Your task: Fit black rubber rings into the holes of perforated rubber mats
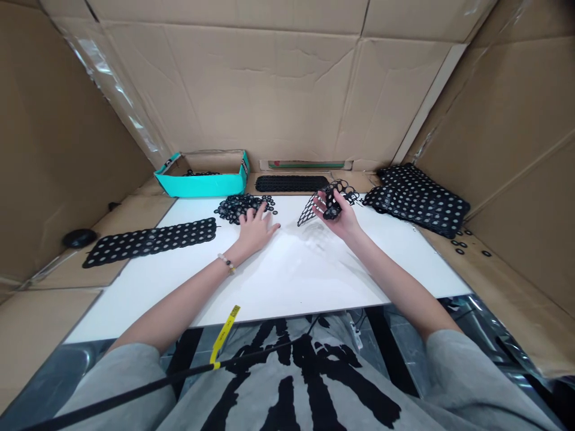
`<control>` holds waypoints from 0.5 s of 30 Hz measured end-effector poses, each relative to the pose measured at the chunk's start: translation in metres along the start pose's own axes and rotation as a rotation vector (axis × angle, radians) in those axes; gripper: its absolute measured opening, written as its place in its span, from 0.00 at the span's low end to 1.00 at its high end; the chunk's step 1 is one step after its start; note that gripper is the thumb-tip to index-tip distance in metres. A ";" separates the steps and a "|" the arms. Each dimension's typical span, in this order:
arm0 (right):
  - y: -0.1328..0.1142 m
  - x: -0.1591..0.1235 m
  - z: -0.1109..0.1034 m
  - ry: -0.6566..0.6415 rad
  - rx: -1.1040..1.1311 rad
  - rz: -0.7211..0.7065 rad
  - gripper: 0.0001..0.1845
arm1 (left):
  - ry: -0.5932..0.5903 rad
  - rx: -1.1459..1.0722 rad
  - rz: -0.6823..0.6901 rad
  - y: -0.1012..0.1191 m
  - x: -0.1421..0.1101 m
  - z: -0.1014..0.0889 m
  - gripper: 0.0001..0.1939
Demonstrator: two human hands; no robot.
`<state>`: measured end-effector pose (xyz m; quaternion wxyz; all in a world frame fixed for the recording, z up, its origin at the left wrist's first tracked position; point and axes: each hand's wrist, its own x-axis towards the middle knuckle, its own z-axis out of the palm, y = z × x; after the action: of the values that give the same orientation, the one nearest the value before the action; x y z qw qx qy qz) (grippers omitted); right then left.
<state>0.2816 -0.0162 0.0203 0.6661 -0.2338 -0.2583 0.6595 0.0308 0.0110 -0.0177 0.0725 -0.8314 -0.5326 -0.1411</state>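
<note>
My left hand [256, 230] lies low over the white board, its fingers spread at the near edge of a heap of small black rings [234, 208]. The fingertips touch or hover at the heap; I cannot tell which. My right hand [345, 220] is raised, palm turned up, with its fingers curled round a small clump of black rings [332, 209]. Behind and left of that hand a black open-mesh piece [309, 211] stands tilted. More large thin black rings [345, 187] show just beyond the fingers. Whether they join the clump is hidden.
A turquoise box [202, 184] with black pieces inside stands at the back left. Dotted black panels lie at left [157, 240] and stacked at right [422, 200]. A dark strip [291, 183] lies at the back. Loose rings [459, 243] and cardboard walls [516, 149] are at right.
</note>
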 end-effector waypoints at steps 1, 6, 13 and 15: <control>0.000 0.000 0.000 -0.001 0.000 0.000 0.09 | 0.047 0.008 -0.054 -0.004 0.002 -0.001 0.25; 0.001 0.000 0.000 0.007 -0.029 0.002 0.09 | -0.080 -0.226 0.118 -0.015 0.008 -0.010 0.20; 0.000 -0.001 0.003 0.007 -0.077 -0.002 0.10 | 0.002 -0.107 -0.002 -0.025 0.008 -0.004 0.20; 0.000 -0.001 0.003 -0.005 -0.108 -0.009 0.11 | 0.117 -0.060 -0.076 -0.032 0.009 -0.004 0.22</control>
<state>0.2796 -0.0174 0.0225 0.6548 -0.2666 -0.2961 0.6423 0.0045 0.0311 -0.0115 0.0733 -0.8026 -0.5543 -0.2079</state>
